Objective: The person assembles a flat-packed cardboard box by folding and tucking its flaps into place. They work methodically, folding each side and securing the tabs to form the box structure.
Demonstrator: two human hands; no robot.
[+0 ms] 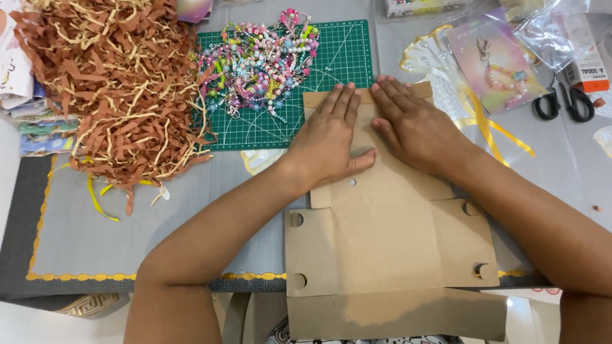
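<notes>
Lying flat across the grey table mat [191,210], the brown cardboard box blank [389,248] is the biggest thing in the work and reads as barely begun: its main panel, its two side flaps with round notches and the long flap at six o'clock all rest level, no wall stands up, and nothing has been tucked or locked. Only the far end, at twelve o'clock of the blank, shows any working, where a narrow strip [325,97] seems creased along a line under the fingertips; whether that fold is finished cannot be told. By this judgement nearly all the folding is left, and the filling too, since the heap of brown and tan shredded paper [108,83] at ten o'clock and the pile of coloured bead charms [261,60] on the green cutting mat [344,57] at eleven o'clock sit apart from the cardboard. Both forearms come in from six o'clock and converge on the far end of the blank. The left hand [328,140] lies palm down, fingers straight and pressed together pointing to twelve o'clock, thumb stretched sideways toward three o'clock. The right hand [414,130] lies palm down just beside it, fingers slightly fanned and angled toward eleven o'clock, its thumb close to the left thumb. Neither hand grips anything; both press the card flat. At two o'clock lie a packaged charm on a pink card [494,60] and black-handled scissors [564,102], untouched.
</notes>
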